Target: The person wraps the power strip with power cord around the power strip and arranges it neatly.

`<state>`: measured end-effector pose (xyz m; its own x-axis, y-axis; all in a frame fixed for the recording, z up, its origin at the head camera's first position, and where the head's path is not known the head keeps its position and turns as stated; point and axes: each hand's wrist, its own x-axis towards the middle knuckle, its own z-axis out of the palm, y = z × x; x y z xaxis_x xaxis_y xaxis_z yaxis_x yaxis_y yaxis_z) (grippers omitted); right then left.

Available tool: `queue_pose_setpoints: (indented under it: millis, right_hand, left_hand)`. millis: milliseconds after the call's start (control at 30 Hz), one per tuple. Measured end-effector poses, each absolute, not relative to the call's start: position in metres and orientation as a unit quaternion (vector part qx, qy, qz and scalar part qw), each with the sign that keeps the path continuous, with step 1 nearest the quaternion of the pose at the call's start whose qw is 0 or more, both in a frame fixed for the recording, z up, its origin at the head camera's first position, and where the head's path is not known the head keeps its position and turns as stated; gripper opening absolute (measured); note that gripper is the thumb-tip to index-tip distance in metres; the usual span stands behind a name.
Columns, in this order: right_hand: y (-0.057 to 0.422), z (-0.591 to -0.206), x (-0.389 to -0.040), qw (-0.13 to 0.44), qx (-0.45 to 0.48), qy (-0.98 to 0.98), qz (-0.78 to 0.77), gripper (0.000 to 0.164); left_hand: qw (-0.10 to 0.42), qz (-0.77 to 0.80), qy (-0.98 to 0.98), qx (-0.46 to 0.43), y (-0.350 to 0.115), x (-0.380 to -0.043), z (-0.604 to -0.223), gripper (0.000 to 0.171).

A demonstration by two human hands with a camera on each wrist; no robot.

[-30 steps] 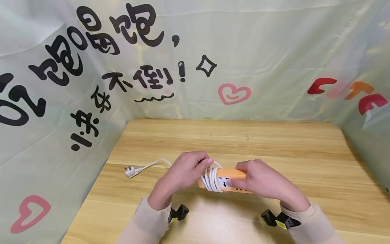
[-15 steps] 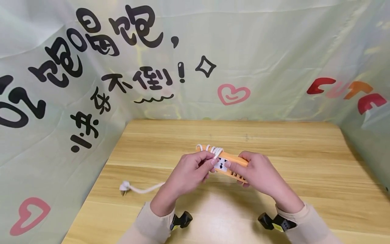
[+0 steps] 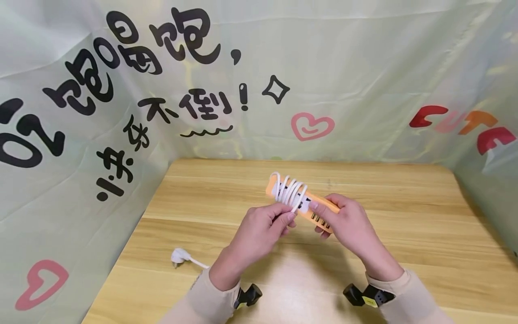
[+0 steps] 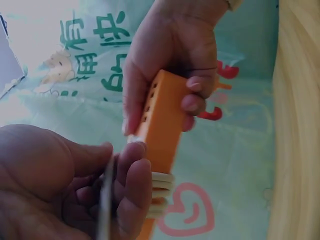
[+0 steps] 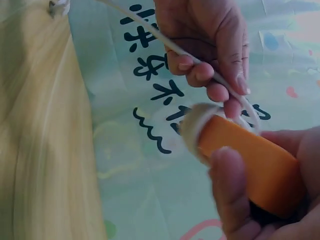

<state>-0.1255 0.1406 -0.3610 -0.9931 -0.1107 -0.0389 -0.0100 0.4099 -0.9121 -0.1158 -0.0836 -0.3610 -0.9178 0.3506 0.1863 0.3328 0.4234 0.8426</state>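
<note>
An orange power strip (image 3: 332, 205) with white sockets is held tilted above the table, its far end pointing up and left in the head view. My right hand (image 3: 350, 225) grips its near end, thumb on the socket face and fingers beneath. Several loops of white cord (image 3: 289, 191) circle the strip's far half. My left hand (image 3: 261, 229) pinches the cord (image 5: 175, 47) between thumb and fingers, close to the last loop. From that hand the cord trails to a white plug (image 3: 180, 256) at the left, its prongs turned down.
A wooden table (image 3: 218, 189) lies under both hands. Printed fabric walls (image 3: 364, 81) with lettering and hearts enclose it at the back, left and right. Black wrist cameras (image 3: 252, 294) sit on both beige sleeves.
The strip has risen away from me and tilted, its left end swinging upward. My left hand has moved to the near side of the strip with the cord. The plug has shifted nearer to me.
</note>
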Motion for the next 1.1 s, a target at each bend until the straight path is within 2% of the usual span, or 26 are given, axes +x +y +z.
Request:
queue_pose_setpoints:
  millis: [233,467,667,767,867,933,1100]
  right_hand:
    - [0.146,-0.360,-0.129,0.037,-0.022,0.784,-0.620,0.049]
    - [0.149,-0.358,-0.132,0.048,-0.039,0.762,-0.645,0.047]
    - [0.153,-0.357,-0.132,0.046,-0.046,0.742,-0.667,0.043]
    - [0.156,-0.356,-0.132,0.051,-0.053,0.702,-0.708,0.032]
    - [0.158,-0.355,-0.132,0.058,-0.060,0.659,-0.747,0.021]
    - [0.160,-0.354,-0.132,0.060,-0.062,0.645,-0.759,0.020]
    - [0.164,-0.354,-0.133,0.061,-0.069,0.642,-0.761,0.021]
  left_hand:
    - [0.107,0.545,0.812,0.179,-0.079,-0.119,-0.363,0.028]
    - [0.068,0.536,0.819,0.195,-0.083,-0.128,-0.370,0.024]
    - [0.069,0.565,0.792,0.223,-0.084,-0.132,-0.375,0.026]
    - [0.102,0.586,0.769,0.232,-0.087,-0.137,-0.379,0.027]
    - [0.149,0.613,0.737,0.243,-0.092,-0.145,-0.384,0.038]
    - [0.173,0.627,0.715,0.257,-0.095,-0.149,-0.388,0.041]
    - [0.212,0.612,0.694,0.315,-0.102,-0.157,-0.394,0.032]
